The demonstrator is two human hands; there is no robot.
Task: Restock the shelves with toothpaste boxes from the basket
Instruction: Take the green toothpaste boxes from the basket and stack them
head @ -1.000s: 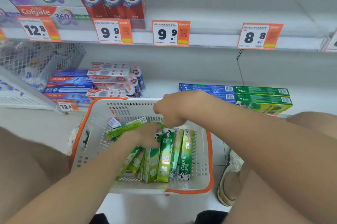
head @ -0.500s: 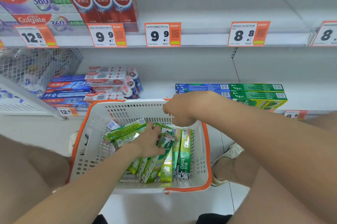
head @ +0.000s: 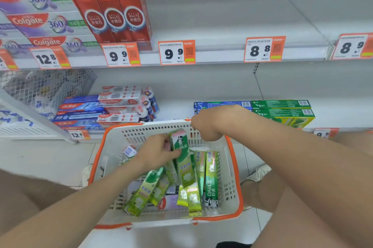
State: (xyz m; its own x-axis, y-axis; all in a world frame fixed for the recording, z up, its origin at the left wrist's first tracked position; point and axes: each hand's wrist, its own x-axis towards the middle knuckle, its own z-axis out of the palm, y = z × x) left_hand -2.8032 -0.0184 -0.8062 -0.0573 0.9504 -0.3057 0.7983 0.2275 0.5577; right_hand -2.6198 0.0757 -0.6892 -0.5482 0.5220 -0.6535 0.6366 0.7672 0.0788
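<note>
A white basket with an orange rim sits on the floor in front of me. Several green Darlie toothpaste boxes lie inside it. My left hand grips one green Darlie box and holds it tilted up above the others. My right hand is curled over the basket's far rim, next to an orange handle; what its fingers hold is hidden. The upper shelf to the right of the red boxes is bare.
Red Colgate boxes and Colgate 360 boxes fill the upper shelf's left. On the lower shelf lie blue Colgate boxes and green boxes. A wire rack stands at the left. My knees flank the basket.
My left hand has lifted one green box up out of the pile. The right hand stays at the far rim. The view has tilted upward slightly.
</note>
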